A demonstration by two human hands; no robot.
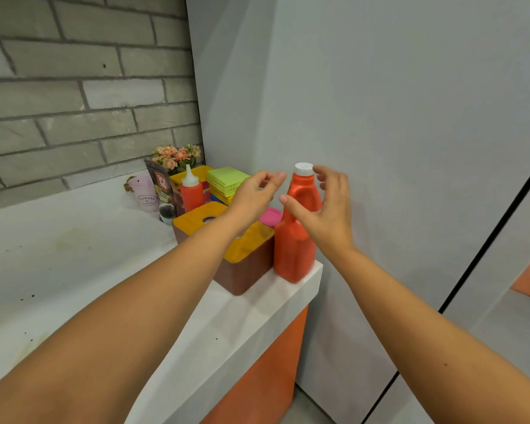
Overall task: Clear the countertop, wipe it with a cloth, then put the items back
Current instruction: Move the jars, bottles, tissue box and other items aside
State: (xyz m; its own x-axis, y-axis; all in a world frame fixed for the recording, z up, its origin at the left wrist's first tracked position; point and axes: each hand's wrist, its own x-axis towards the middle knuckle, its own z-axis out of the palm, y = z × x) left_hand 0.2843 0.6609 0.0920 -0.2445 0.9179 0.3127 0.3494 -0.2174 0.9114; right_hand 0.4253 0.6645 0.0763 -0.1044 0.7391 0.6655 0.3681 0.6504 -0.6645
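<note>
**Hand state.** The right hand (325,212) has its fingers (331,179) spread and slightly bent. The thumb lies in front of the neck of the orange jug (294,249), and the other fingers are just beside its white cap (303,168). No closed grasp is visible, and contact between thumb and jug cannot be confirmed. The left hand (251,200) holds nothing. Its fingers are loosely bent, just left of the jug neck and above the brown box (248,270).

**Jug position.** The jug stands upright at the front right corner of the countertop (74,255), close to both the front edge and the right end. It is hard against, or just beside, the brown box.

**Hazards.**
1. Tipping. The jug is tall and sits near two edges. A one-sided push at the neck before the grasp closes would probably send it over the right end or the front edge.
2. Slipping. The plastic looks smooth. A grasp on the cap alone, rather than on the neck or handle, may slip or loosen the cap.
3. Collateral contact. The left forearm crosses the yellow lid of the brown box. A pink lid (271,216) lies just behind it, and a red squeeze bottle (192,194) stands further back toward the rear right corner. A sideways sweep of that arm could shift the box or knock over the bottle.
</note>
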